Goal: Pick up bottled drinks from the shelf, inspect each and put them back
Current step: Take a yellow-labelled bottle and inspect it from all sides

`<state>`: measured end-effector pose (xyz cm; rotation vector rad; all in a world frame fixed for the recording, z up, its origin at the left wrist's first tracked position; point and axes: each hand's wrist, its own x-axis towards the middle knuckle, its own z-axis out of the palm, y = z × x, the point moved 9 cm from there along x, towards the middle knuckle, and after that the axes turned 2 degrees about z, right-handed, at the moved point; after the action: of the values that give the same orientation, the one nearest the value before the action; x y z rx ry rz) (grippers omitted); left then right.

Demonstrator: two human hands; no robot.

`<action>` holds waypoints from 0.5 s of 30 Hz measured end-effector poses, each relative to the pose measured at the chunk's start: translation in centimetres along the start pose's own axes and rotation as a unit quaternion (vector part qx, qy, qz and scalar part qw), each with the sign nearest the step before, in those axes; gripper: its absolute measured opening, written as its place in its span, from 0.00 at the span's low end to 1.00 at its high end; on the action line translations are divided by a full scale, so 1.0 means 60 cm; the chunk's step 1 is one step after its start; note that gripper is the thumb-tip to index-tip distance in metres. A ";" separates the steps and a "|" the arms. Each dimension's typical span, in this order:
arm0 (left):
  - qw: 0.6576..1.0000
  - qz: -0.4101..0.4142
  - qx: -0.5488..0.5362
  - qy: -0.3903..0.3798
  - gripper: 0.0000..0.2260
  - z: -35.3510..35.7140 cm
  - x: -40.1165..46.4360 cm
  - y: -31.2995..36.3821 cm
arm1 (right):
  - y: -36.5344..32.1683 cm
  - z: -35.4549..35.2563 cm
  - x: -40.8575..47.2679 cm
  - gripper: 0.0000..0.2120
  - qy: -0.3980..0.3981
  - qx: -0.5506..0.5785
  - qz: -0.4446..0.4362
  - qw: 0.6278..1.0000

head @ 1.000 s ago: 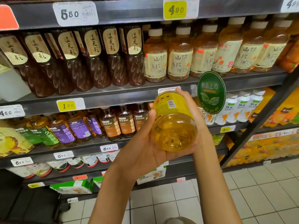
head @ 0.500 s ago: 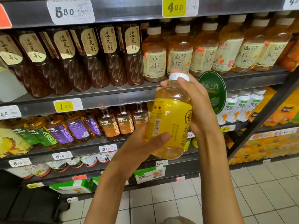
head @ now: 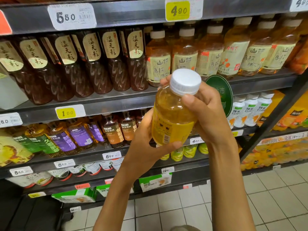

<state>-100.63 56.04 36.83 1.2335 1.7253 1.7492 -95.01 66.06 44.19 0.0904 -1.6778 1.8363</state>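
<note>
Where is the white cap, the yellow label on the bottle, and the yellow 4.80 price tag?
white cap [head: 185, 80], head view, its flat top.
yellow label [head: 168, 130], head view, the middle of its front.
yellow 4.80 price tag [head: 178, 10], head view, beside the digit 4.

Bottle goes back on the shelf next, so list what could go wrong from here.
1. The clear plastic bottle with yellow label and white cap is tilted, held only by the fingertips of the left hand and right hand; it could slip onto the tiled floor.
2. The amber bottles with cream labels stand tightly packed right behind it; a careless return might knock one over.
</note>
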 end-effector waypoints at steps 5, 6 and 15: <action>0.998 -0.004 0.046 0.032 0.39 0.010 0.006 -0.010 | -0.025 0.015 -0.007 0.16 -0.018 -0.057 -0.057 0.997; 0.998 0.010 0.051 0.047 0.36 0.008 0.008 -0.007 | -0.030 0.018 -0.007 0.17 -0.024 -0.067 -0.067 0.995; 0.989 0.125 0.045 0.071 0.32 -0.006 0.015 0.045 | -0.080 0.048 -0.023 0.23 -0.161 -0.166 -0.141 0.963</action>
<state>-100.58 56.10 39.69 1.4484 1.8120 1.9633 -92.60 62.79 48.25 0.4816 -2.0542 1.3627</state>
